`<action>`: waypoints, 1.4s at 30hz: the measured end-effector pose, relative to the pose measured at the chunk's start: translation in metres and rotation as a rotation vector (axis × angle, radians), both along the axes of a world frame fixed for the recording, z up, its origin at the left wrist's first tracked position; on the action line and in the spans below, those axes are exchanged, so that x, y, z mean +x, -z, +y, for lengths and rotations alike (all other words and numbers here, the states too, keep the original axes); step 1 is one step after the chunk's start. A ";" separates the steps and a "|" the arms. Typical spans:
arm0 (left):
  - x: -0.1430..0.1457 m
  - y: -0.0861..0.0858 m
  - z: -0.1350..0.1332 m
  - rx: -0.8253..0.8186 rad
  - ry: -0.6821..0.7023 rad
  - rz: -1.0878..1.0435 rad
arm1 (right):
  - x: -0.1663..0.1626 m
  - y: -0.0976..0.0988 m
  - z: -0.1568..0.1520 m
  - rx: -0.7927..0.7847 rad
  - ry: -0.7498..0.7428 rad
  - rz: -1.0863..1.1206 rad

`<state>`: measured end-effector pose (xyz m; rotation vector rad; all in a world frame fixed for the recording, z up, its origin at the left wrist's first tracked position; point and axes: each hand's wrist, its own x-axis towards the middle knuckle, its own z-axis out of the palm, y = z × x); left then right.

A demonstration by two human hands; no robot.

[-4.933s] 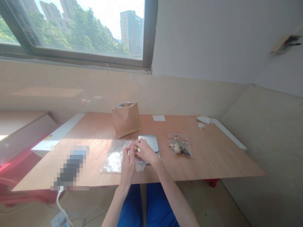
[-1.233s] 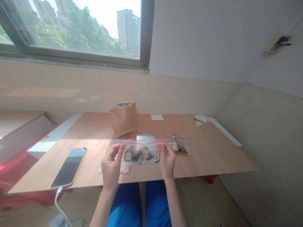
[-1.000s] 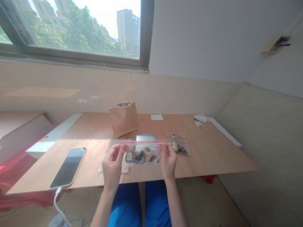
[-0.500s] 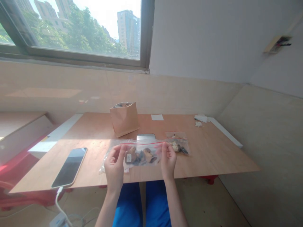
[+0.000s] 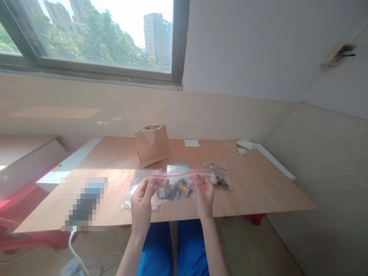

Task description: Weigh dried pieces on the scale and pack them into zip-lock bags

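Note:
A small clear zip bag [image 5: 176, 187] with a red seal line and brown and dark pieces inside is held up above the near edge of the wooden table [image 5: 258, 188]. My left hand [image 5: 141, 205] pinches its left end. My right hand [image 5: 204, 195] pinches its right end. Behind the bag lies a grey scale [image 5: 178, 167], partly hidden. Under my left hand rests a pile of empty clear bags [image 5: 134, 189].
A brown paper bag [image 5: 151, 144] stands open at the table's middle. A second filled zip bag [image 5: 217, 178] lies to the right. A blurred phone [image 5: 84, 203] with a cable lies at the left. A white slip [image 5: 191, 143] and crumpled tissue [image 5: 245, 145] lie at the back.
Earlier both hands worked close together at the bag's mouth over the scale. Now they are apart, one at each end of the bag; the bag has shifted slightly right.

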<state>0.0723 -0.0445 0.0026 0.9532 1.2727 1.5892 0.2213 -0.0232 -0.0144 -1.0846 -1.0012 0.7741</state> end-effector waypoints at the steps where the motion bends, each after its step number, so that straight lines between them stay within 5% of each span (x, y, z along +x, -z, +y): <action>1: -0.001 0.000 0.000 -0.004 0.018 0.010 | 0.000 0.001 0.000 0.005 0.007 0.004; 8: -0.011 -0.011 -0.002 -0.039 0.096 0.218 | 0.003 0.003 0.001 0.013 0.056 0.014; 14: -0.013 -0.009 -0.003 -0.001 0.027 0.336 | 0.002 0.002 0.001 -0.011 0.025 0.047; 22: -0.007 -0.011 -0.006 0.028 -0.077 0.369 | -0.001 -0.001 -0.001 -0.046 -0.007 0.085; 32: -0.004 -0.006 -0.004 0.014 0.044 0.249 | -0.005 -0.004 -0.002 -0.037 0.025 0.067; 42: -0.003 -0.004 -0.002 0.024 -0.056 0.372 | -0.001 0.000 -0.003 -0.018 0.010 0.036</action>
